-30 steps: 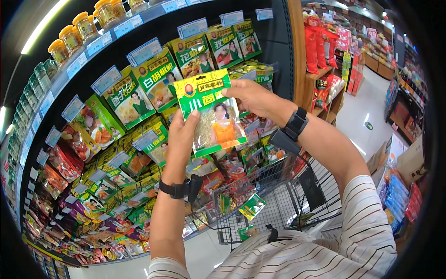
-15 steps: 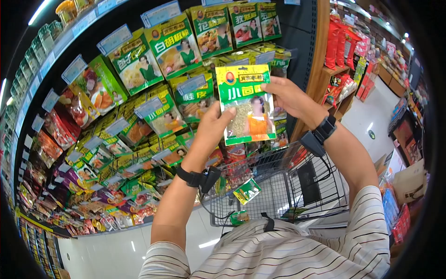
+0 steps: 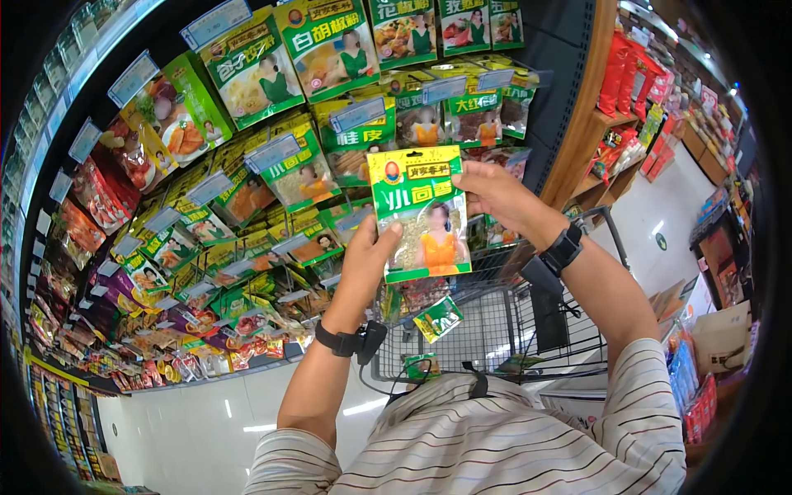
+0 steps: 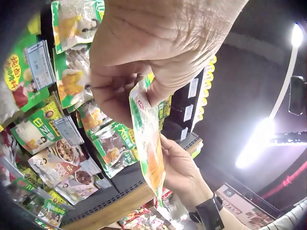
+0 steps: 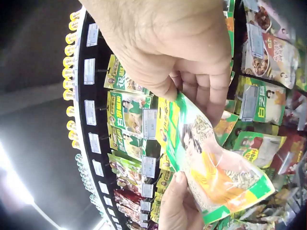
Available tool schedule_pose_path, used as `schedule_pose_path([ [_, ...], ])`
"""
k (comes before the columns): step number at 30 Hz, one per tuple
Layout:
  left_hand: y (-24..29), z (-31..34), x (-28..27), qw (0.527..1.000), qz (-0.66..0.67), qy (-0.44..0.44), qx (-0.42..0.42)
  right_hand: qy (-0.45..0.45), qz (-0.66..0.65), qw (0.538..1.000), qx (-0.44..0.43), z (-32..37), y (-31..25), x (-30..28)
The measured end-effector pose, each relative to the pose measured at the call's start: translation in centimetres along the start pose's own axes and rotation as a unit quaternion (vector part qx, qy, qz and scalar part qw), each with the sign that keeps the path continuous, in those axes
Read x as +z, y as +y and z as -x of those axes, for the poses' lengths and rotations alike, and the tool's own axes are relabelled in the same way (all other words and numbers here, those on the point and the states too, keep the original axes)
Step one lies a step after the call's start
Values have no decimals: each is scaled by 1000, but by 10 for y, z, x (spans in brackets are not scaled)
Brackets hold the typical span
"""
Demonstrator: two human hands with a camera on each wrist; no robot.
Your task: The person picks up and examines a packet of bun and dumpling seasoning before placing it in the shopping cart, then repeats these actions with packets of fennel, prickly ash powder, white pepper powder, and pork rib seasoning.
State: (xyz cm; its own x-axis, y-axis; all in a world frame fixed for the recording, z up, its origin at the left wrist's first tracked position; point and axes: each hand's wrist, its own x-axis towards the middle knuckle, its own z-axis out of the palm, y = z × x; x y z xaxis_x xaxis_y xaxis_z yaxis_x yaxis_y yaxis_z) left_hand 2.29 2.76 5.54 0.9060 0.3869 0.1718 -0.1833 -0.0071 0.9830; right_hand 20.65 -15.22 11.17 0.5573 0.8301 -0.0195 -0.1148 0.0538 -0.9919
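A green and yellow spice packet with a clear window of seeds and an orange figure is held upright in front of the shelf. The left hand pinches its left edge, thumb on the front. At the upper right edge, the right hand grips it between thumb and fingers. Seen edge-on in the left wrist view, the packet sits in the curled fingers of the left hand. In the right wrist view the packet bends slightly below the right hand.
Hanging packets with price tags fill the shelf at left and centre. A wire shopping cart below holds a small green packet and a few others. Red bags stand on a wooden shelf at right; cardboard boxes lie lower right.
Both hands and the packet moved right in the head view, then slightly left and down. The view has shifted along the shelf, with the hanging packets now nearer. Both hands still hold the packet.
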Motion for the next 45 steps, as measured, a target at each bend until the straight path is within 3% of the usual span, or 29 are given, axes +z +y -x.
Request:
schedule_pose_path([
  [9,2,33,-48,996,21,83,-1,-51,14,999,-1,-30,9,63],
  [13,-13,44,-85,991,62,118,7,-131,13,991,15,-51,8,85],
  [17,-4,63,-115,984,79,161,11,-131,41,991,-5,-77,4,111],
  [20,-4,72,-137,979,82,185,20,-106,68,990,-70,-87,-10,142],
  [23,-1,80,-149,978,70,194,21,-114,19,987,-108,-107,-10,164],
  [29,2,83,-163,981,39,186,24,-81,-23,987,-140,-125,-17,188],
  [36,2,56,-173,984,6,173,46,-11,50,976,-213,-105,-50,189],
  [45,6,15,-166,986,-5,138,89,-34,171,962,-210,-111,-82,184],
])
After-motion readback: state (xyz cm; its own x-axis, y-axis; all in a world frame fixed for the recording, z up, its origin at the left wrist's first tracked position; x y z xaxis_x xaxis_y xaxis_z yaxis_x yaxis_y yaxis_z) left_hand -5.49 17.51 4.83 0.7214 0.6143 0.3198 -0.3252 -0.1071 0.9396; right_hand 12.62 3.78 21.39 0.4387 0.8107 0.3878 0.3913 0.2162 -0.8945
